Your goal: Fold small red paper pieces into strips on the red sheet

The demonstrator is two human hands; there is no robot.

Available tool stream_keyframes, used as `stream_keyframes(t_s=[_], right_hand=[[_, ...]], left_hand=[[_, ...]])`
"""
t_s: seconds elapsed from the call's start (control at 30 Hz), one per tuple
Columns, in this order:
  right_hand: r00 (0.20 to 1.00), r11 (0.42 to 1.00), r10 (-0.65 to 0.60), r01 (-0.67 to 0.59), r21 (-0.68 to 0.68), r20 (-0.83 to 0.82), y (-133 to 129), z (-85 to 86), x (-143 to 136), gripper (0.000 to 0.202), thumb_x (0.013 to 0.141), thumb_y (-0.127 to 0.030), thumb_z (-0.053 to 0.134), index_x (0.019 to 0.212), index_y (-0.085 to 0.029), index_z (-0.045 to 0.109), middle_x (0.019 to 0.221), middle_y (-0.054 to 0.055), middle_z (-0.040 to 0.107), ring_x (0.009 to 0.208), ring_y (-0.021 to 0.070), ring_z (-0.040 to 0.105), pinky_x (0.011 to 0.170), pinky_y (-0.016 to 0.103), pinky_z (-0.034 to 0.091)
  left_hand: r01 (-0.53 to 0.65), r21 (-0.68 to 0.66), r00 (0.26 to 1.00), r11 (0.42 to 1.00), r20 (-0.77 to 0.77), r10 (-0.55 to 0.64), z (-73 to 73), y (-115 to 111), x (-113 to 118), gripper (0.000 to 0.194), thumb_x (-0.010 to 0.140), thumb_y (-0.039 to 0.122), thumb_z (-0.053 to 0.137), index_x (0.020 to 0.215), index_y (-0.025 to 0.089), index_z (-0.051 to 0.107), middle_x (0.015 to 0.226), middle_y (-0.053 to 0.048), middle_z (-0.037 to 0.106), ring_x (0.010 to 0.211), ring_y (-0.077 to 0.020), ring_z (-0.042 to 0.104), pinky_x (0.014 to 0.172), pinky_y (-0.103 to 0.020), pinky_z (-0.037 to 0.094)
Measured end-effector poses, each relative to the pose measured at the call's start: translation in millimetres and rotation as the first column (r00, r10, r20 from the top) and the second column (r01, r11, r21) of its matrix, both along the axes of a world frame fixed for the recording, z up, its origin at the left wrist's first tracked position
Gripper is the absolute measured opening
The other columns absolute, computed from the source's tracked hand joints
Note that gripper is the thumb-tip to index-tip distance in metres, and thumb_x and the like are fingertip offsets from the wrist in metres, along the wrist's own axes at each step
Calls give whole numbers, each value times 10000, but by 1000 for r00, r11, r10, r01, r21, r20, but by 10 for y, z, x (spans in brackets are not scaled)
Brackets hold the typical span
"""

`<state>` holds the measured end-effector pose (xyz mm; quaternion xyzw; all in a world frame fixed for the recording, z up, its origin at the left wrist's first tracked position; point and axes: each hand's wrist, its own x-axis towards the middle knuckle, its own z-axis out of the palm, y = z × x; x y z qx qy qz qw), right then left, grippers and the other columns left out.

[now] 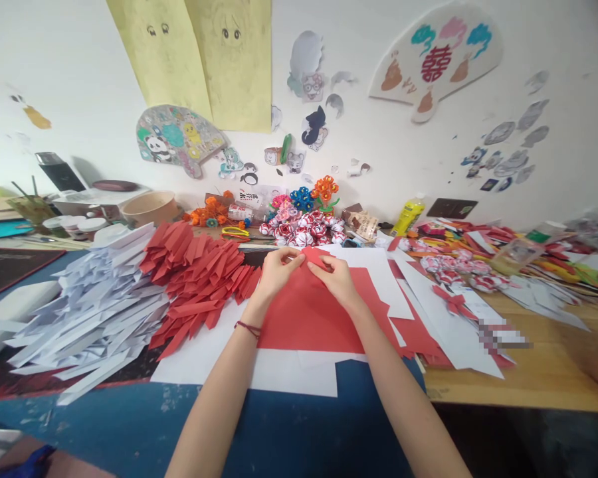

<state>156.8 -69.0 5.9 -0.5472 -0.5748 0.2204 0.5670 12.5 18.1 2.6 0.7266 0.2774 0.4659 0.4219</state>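
A small piece of red paper (pixel 316 255) is pinched between the fingers of both my hands. My left hand (pixel 278 271) holds its left side and my right hand (pixel 337 275) its right side, with fingertips close together. The fingers partly cover it, so its exact folds cannot be made out. Beneath my hands lies a large red paper sheet (pixel 311 318) on top of white paper sheets (pixel 294 372). To the left of my left hand is a heap of folded red paper strips (pixel 199 279), and beyond it a heap of folded white paper strips (pixel 94 305).
Behind my hands stand red-and-white paper flowers (pixel 303 229), yellow-handled scissors (pixel 235 232) and a yellow bottle (pixel 407 216). A round tub (pixel 149 207) is at the back left. Loose papers and a plastic cup (pixel 515 255) cover the wooden table (pixel 538 378) at right.
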Motion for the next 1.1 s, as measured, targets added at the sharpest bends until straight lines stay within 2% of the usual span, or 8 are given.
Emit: stream_keyframes(t_s=[0.27,0.43,0.6,0.83,1.0,1.1], right_hand=[[999,1000,-20,20,22,41,18,-26,14,331,813,-409,632,623,-187,478,601,-38,384,568,112,328,530,252,245],[999,999,-19,18,34,35,23,-23,3,331,821,-413,619,627,-191,468,615,-36,397,572,113,328,530,252,239],[998,999,-33,32,34,45,18,-15,11,370,819,-417,619,600,-199,414,593,-45,341,564,111,306,521,254,225],[997,998,57,-55,32,-47,-12,10,9,286,808,-393,635,659,-180,515,651,-23,448,608,125,408,569,248,321],[1000,999,23,-23,31,-1,-33,32,-11,384,790,-387,648,583,-198,386,602,-45,311,564,103,308,520,242,251],[1000,999,24,-24,28,20,-39,41,-25,389,787,-381,644,575,-199,373,598,-46,291,557,99,285,513,242,236]], left_hand=[[-6,-5,1000,1000,-5,6,-8,4,5,244,781,382,659,800,145,710,788,-46,705,683,-132,590,637,-230,434],[4,23,999,1000,-35,-4,-16,-5,10,241,787,388,660,797,152,710,774,-35,700,679,-126,590,630,-223,417],[29,27,999,999,-43,-27,7,-30,13,234,782,377,668,758,145,697,738,-32,687,660,-123,583,633,-226,415],[45,-9,999,999,16,-45,38,-42,33,240,785,378,660,792,140,689,793,-46,691,652,-123,583,623,-232,423],[20,1,999,1000,43,-20,27,-32,9,226,800,371,645,803,149,689,787,-35,683,674,-121,572,642,-228,420],[10,52,1000,999,19,-11,26,-38,-14,205,816,346,628,767,154,680,757,-25,673,693,-123,564,662,-225,415]])
